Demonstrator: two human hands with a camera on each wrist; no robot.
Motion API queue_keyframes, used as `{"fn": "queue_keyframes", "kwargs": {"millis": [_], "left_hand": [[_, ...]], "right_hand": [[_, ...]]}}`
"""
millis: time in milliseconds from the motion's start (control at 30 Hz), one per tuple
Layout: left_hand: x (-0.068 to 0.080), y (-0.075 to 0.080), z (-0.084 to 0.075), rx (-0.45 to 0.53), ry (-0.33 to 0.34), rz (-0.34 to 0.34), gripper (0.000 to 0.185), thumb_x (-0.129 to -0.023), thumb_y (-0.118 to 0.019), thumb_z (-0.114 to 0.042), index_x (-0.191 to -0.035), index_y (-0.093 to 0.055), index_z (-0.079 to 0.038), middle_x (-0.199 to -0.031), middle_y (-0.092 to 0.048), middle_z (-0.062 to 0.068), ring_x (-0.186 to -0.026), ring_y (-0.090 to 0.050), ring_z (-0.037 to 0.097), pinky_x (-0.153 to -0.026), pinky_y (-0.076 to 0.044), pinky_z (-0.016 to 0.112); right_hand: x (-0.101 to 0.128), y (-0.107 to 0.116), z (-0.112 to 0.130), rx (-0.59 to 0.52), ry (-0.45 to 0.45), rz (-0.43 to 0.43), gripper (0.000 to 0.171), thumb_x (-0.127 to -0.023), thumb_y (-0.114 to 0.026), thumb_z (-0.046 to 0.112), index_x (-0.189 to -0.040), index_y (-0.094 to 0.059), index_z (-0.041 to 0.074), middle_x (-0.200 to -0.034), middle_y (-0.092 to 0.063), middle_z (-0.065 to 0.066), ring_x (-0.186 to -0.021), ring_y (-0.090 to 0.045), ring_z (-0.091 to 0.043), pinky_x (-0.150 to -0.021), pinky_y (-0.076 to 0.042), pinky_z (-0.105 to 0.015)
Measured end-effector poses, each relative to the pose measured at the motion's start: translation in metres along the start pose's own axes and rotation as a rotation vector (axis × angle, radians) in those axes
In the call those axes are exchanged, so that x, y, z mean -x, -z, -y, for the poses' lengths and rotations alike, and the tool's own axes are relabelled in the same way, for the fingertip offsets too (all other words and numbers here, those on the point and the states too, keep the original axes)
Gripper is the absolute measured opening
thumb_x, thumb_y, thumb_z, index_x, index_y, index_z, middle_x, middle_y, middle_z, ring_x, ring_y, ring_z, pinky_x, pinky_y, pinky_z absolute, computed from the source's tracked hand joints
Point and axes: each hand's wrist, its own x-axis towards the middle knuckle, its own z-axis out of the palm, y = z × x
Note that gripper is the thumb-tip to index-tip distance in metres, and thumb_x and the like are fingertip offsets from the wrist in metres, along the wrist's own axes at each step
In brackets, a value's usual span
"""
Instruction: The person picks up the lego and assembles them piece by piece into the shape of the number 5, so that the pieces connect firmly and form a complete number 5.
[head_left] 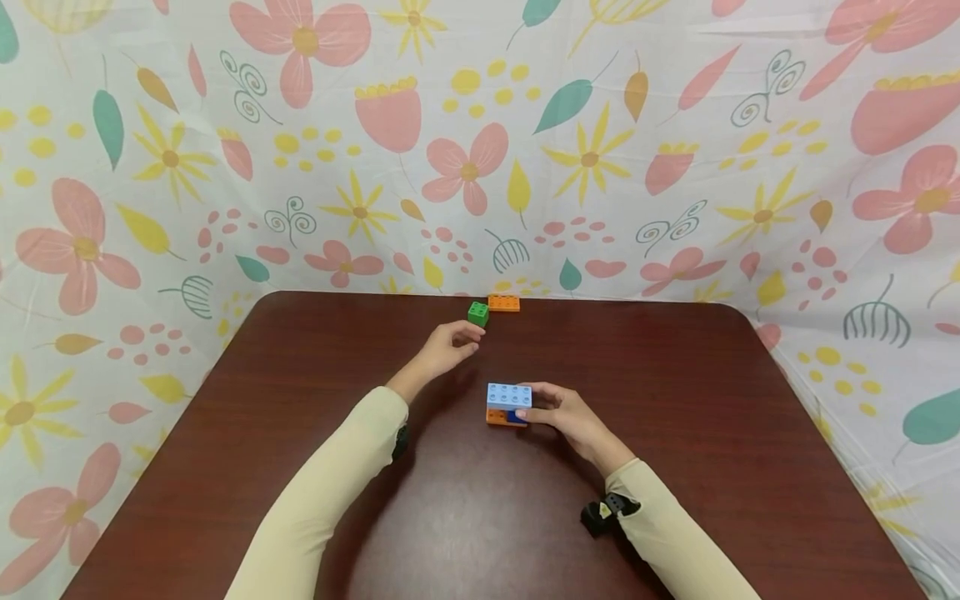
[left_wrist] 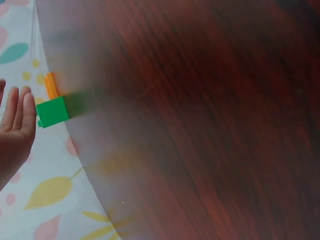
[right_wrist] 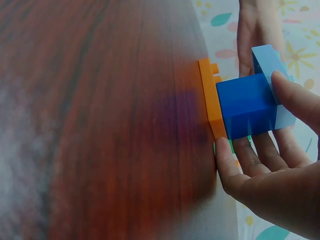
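Observation:
My right hand (head_left: 568,417) grips a small stack of toy building bricks near the middle of the table. On top is a light blue brick (head_left: 508,395), with the thumb pressed to its side. Under it sits a dark blue brick (right_wrist: 247,107), set toward one end, and a flat orange brick (right_wrist: 212,100) forms the base. The other fingers wrap the far side of the stack. Farther back, my left hand (head_left: 450,347) reaches toward a green brick (head_left: 478,314), its fingertips close in front of it and holding nothing. Those fingers look loosely extended in the left wrist view.
Another flat orange brick (head_left: 504,303) lies at the table's back edge, just right of the green one. Behind the dark brown table (head_left: 637,358) hangs a floral cloth (head_left: 465,100). A black wrist camera (head_left: 600,515) hangs below the right sleeve.

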Motion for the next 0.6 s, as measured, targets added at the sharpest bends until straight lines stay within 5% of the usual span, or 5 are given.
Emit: {"fn": "queue_keyframes", "kwargs": {"millis": [600], "left_hand": [[-0.027, 0.003, 0.011, 0.013, 0.095, -0.184, 0.033, -0.091, -0.060, 0.004, -0.124, -0.058, 0.003, -0.117, -0.061, 0.021, -0.107, -0.059, 0.030, -0.092, -0.049, 0.038]], "right_hand": [[-0.002, 0.000, -0.003, -0.004, -0.004, -0.010, 0.052, -0.081, -0.079, 0.017, -0.128, -0.060, 0.006, -0.122, -0.062, -0.011, -0.105, -0.059, -0.020, -0.086, -0.047, -0.030]]}}
